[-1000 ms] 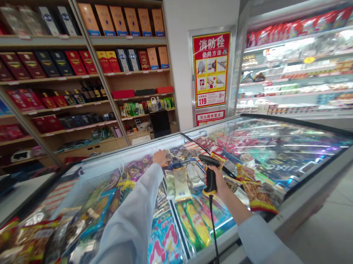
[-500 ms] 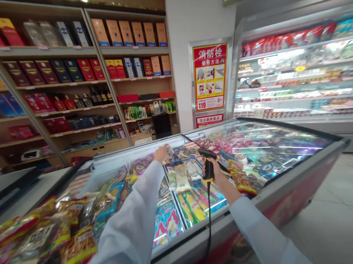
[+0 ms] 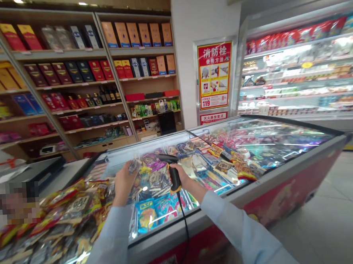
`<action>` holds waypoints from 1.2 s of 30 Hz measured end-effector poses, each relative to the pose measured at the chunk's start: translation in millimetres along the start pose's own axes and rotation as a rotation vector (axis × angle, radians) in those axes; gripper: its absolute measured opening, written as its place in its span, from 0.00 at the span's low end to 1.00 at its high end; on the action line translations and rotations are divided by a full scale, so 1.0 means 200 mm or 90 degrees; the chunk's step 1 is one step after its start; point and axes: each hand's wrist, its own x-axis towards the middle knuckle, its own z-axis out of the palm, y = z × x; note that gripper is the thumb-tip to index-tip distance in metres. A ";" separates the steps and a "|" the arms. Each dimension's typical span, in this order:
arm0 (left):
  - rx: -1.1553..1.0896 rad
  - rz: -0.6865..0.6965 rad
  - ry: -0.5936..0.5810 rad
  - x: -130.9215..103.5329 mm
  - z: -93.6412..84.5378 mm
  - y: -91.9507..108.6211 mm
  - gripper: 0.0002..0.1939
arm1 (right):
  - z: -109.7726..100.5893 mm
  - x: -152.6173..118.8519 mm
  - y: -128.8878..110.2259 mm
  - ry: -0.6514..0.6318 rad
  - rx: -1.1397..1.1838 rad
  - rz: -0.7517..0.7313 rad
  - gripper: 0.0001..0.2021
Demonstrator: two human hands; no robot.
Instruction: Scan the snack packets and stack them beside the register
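Observation:
My left hand [image 3: 125, 182] is closed on a small clear-and-dark packet [image 3: 134, 165], held above the left part of the chest freezer's glass. In my right hand [image 3: 182, 177] is a black and yellow handheld scanner [image 3: 174, 179], its head pointing left toward the packet and its cable hanging down over the freezer's front. Beneath both hands, colourful packs show through the glass. Snack bags [image 3: 79, 205] are heaped on the left, close to my left forearm. Further bags [image 3: 244, 170] lie on the glass to the right of the scanner.
The chest freezer's front rim [image 3: 258, 190] runs across the view. Behind stand shelves [image 3: 87, 86] of boxes and bottles, and a red poster [image 3: 213, 76]. A lit open fridge [image 3: 305, 80] is at the right, a dark counter device [image 3: 26, 177] at the left.
Both hands have moved left over the freezer, the left one with the small packet and the right one with the scanner. The view has shifted slightly left.

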 end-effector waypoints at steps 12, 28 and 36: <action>0.037 -0.075 0.045 -0.09 0.14 -0.09 0.25 | 0.04 0.23 0.25 -0.116 0.007 0.045 0.17; -0.080 -0.126 0.012 -0.11 0.18 -0.08 0.24 | 0.10 0.13 0.20 -0.097 0.012 0.027 0.14; -0.100 -0.139 0.009 -0.09 0.19 -0.11 0.24 | 0.09 0.15 0.22 -0.099 0.019 0.046 0.14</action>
